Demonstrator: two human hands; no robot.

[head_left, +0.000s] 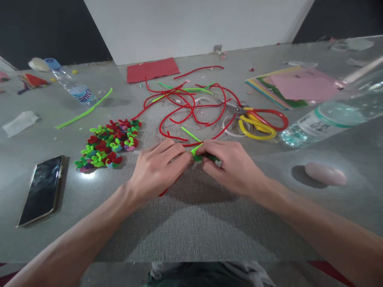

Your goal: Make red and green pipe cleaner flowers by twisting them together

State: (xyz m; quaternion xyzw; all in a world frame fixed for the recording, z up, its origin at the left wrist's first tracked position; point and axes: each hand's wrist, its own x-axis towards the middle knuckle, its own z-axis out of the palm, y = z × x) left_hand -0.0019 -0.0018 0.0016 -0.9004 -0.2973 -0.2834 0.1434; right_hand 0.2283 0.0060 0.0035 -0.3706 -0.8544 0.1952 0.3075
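Note:
My left hand (pixel 163 161) and my right hand (pixel 226 161) meet at the middle of the grey table, both with fingers closed. Between their fingertips is a bright green pipe cleaner (pixel 196 150), bent, with a darker green fuzzy bit below it. One light green end sticks up to the left; my fingers hide part of the rest. A red pipe cleaner end (pixel 163 194) shows beneath my left hand. Just beyond my hands lies a tangle of loose red pipe cleaners (pixel 191 109) with a few green ones. Left of my left hand sits a cluster of small red and green pipe cleaner pieces (pixel 109 143).
Scissors with red and yellow handles (pixel 254 121) lie beside a white ring of tape. A large bottle (pixel 326 121) and a pinkish oval object (pixel 326 173) are at right, coloured paper (pixel 305 85) behind. At left are a phone (pixel 42 189) and a small bottle (pixel 73 85).

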